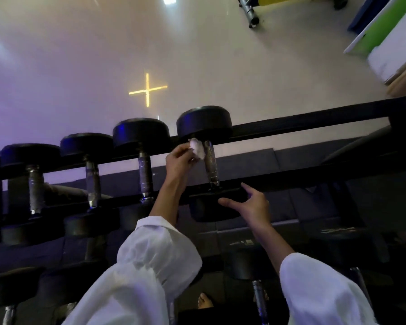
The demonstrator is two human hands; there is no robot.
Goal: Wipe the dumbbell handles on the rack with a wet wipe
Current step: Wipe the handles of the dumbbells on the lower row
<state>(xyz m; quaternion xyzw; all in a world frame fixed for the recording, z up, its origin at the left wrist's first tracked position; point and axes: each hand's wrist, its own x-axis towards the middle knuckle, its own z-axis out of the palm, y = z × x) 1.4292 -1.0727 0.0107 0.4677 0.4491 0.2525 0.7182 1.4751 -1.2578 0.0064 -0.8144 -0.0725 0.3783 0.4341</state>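
On the upper tier of the rack (291, 127), I am working at the rightmost dumbbell (204, 121), which is lying across the two rails with its knurled handle (211, 164) exposed between them. My left hand (181, 160) is pinching the wadded wet wipe (197, 148) and setting it against the far end of that handle, just below the far head; starting at one end is likely allowing a single pass along the grip. My right hand (251, 202) is spreading its fingers, gripping nothing, at the near head (211, 212), apparently to brace the dumbbell against rolling; I cannot tell whether it is touching. The neighbouring dumbbells (144, 170) are lying to the left.
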